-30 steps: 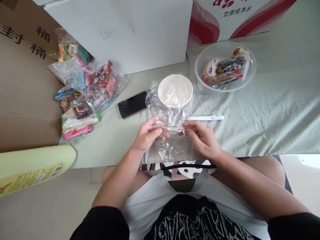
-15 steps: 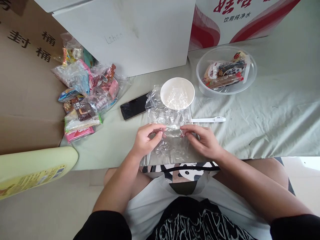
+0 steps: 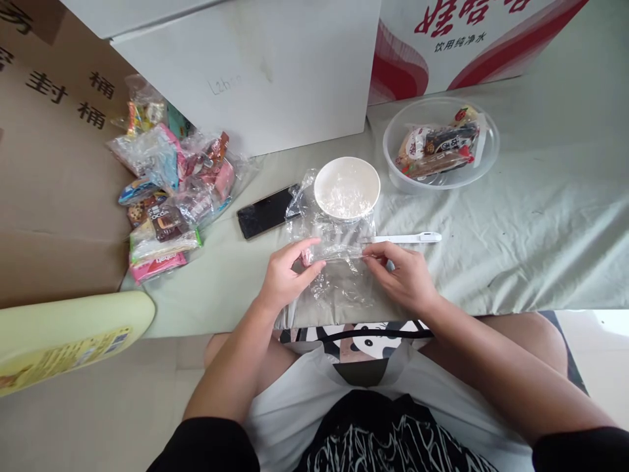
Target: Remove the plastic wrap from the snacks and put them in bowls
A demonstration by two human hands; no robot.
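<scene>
My left hand [image 3: 285, 278] and right hand [image 3: 405, 275] now pinch the clear plastic bag [image 3: 339, 275] farther apart, drawing its top edge taut near the white bowl [image 3: 346, 189].

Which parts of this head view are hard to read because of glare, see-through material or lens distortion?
Head view: even daylight; the clear plastic bag pinched by the left hand and right hand shows only by highlights; the phone screen reflects; edges bow, wide-angle.

Phone [image 3: 263, 212] left of bowl [image 3: 346, 187], pen [image 3: 405, 238] right.
</scene>
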